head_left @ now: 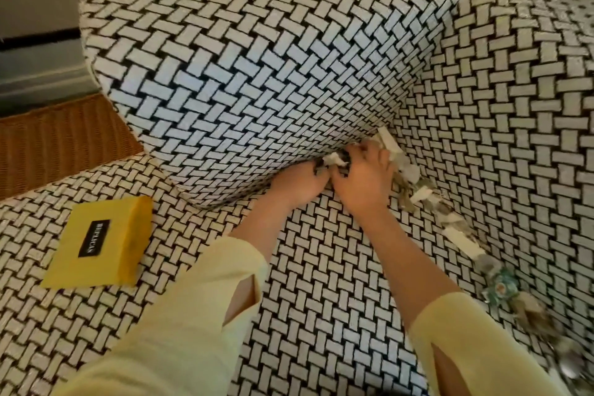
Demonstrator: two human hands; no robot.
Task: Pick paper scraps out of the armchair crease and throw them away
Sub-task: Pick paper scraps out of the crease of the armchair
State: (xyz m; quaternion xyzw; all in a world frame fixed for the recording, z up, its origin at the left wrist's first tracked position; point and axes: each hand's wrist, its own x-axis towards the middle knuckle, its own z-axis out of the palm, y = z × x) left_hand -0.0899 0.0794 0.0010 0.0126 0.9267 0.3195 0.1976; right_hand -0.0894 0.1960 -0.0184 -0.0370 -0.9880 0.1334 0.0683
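Note:
Torn paper scraps [430, 202], white and printed, lie in a line along the crease between the armchair seat [321, 267] and its right side wall. More scraps [334, 159] sit at the corner under the back cushion [257, 74]. My left hand [297, 185] and my right hand [363, 182] are together at that corner, fingers curled into the scraps there. Their fingertips are partly hidden among the paper and under the cushion.
A yellow paper bag [99, 244] with a black label lies flat on the seat at the left. A wicker surface [61, 141] shows beyond the seat's left edge. The armchair's right wall [514, 106] rises beside the scraps.

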